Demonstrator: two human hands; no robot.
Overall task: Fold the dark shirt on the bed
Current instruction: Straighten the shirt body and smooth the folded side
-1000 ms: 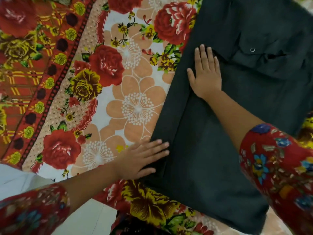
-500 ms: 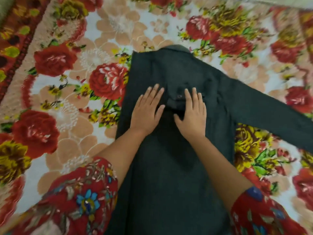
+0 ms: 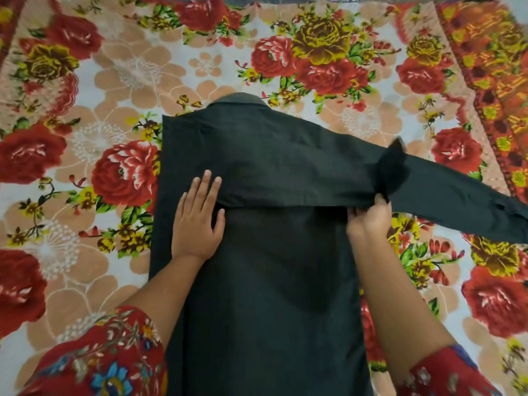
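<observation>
Right hand [image 3: 368, 221] is being shifted from chest to sleeve [image 3: 457, 195], which is being pinched | left hand [image 3: 197, 224] is being pressed flat, fingers straight, beside the pinch | dark shirt [image 3: 271, 281] is being held on bed [image 3: 114, 67] | step: sleeve fold; inward draw is being called for next.

A shirt [image 3: 271, 281] lies on a bedspread [image 3: 114, 67], collar [image 3: 237, 100] at the far end and body running back toward the person. One sleeve [image 3: 457, 195] stretches out to the right across the bedspread. The left hand [image 3: 197, 221] rests flat on the shirt left of centre, while the right hand [image 3: 368, 221] pinches the sleeve at the shirt's right edge.
</observation>
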